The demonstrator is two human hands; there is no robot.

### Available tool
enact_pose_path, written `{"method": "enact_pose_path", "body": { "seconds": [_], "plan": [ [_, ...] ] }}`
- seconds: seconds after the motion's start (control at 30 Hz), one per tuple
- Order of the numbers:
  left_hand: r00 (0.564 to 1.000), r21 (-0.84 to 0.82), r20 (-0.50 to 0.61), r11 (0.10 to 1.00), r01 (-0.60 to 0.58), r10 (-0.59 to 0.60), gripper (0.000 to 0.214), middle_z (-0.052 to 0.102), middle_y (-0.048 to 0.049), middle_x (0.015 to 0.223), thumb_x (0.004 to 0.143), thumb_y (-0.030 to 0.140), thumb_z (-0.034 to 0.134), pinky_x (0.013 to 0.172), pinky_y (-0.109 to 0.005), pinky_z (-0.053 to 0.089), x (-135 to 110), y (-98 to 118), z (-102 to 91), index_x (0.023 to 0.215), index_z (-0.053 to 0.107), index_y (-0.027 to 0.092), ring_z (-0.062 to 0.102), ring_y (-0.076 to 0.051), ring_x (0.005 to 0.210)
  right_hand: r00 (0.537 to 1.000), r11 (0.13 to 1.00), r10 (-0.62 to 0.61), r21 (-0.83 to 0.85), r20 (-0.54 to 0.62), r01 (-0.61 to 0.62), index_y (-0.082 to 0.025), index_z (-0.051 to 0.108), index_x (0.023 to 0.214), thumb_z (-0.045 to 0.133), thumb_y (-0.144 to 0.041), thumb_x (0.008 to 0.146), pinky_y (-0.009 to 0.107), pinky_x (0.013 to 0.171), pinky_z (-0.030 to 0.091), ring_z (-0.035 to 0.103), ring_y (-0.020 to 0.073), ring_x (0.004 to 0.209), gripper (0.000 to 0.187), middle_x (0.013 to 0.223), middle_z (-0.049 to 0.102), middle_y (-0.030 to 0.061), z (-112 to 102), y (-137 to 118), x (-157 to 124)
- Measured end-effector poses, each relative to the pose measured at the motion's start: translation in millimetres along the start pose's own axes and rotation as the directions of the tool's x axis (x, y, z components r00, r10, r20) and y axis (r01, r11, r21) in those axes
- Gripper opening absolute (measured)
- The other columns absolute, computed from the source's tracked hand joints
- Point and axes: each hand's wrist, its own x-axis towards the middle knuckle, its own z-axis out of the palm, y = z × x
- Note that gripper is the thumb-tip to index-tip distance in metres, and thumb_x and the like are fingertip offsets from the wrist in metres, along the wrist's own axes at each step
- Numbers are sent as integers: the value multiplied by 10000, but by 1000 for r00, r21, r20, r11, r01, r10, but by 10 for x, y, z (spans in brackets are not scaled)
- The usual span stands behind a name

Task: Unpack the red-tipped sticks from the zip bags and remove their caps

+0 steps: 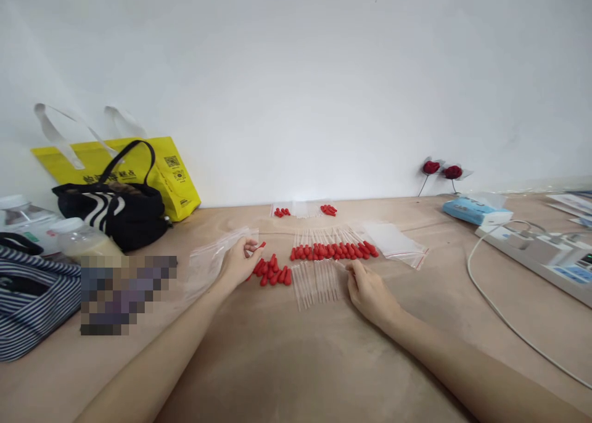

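Observation:
My left hand (241, 261) pinches a red rubber dropper bulb (263, 245) above a loose pile of red bulbs (275, 272). My right hand (372, 290) is closed, its fingertips on a thin clear dropper tube (341, 265) whose end pokes out to the left; the rest is hidden by the fingers. Beside it, several bare clear tubes (317, 284) lie side by side on the table. Just beyond them runs a row of droppers (330, 251), their red bulbs toward me and their clear tubes pointing away.
Clear zip bags (398, 244) lie right of the row and a plastic bag (208, 262) to the left. Farther back are bagged red bulbs (328, 210). A power strip (546, 256) with a white cable, tissues (476, 211), a yellow bag (178, 179) and bottles (86, 241) flank the table.

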Motion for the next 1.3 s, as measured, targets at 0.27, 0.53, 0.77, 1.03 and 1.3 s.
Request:
{"method": "enact_pose_path", "body": {
  "seconds": [0.27, 0.53, 0.77, 1.03, 1.3],
  "plan": [
    [997, 91, 66, 995, -40, 34, 191, 606, 27, 682, 697, 397, 535, 533, -237, 358, -123, 129, 50, 711, 540, 206, 509, -131, 569, 997, 995, -68, 72, -30, 70, -160, 529, 782, 344, -80, 773, 270, 629, 450, 562, 171, 691, 202, 758, 596, 77, 43, -19, 41],
    [997, 176, 34, 982, -68, 63, 230, 613, -26, 763, 751, 403, 485, 692, -293, 394, -125, 188, -13, 712, 581, 198, 539, -200, 791, 981, 977, -174, 110, -82, 182, -148, 596, 895, 380, -108, 805, 300, 801, 467, 584, 179, 899, 237, 967, 634, 103, 81, -69, 40],
    [976, 223, 154, 957, -184, 152, 230, 601, -44, 893, 705, 437, 553, 813, -398, 370, -62, 597, 90, 663, 626, 223, 496, -262, 960, 962, 964, -252, 59, -108, 260, -158, 583, 845, 382, -140, 837, 308, 755, 484, 584, 181, 862, 202, 928, 639, 98, 101, -77, 46],
    [958, 268, 248, 940, -212, 146, 304, 595, -76, 797, 644, 500, 587, 781, -417, 386, 57, 804, 345, 574, 623, 207, 515, -294, 897, 987, 972, -114, 191, -113, 134, -166, 573, 790, 350, -125, 835, 292, 701, 470, 566, 167, 764, 232, 786, 622, 65, 28, 2, 93],
    [985, 288, 111, 945, -156, 129, 286, 596, -87, 900, 786, 341, 455, 796, -413, 383, 14, 802, 273, 622, 634, 189, 492, -283, 949, 965, 964, -90, 222, -246, 146, -162, 543, 1026, 375, -138, 802, 335, 735, 466, 555, 192, 829, 280, 878, 611, 87, -3, 11, 79]
  ]
}}
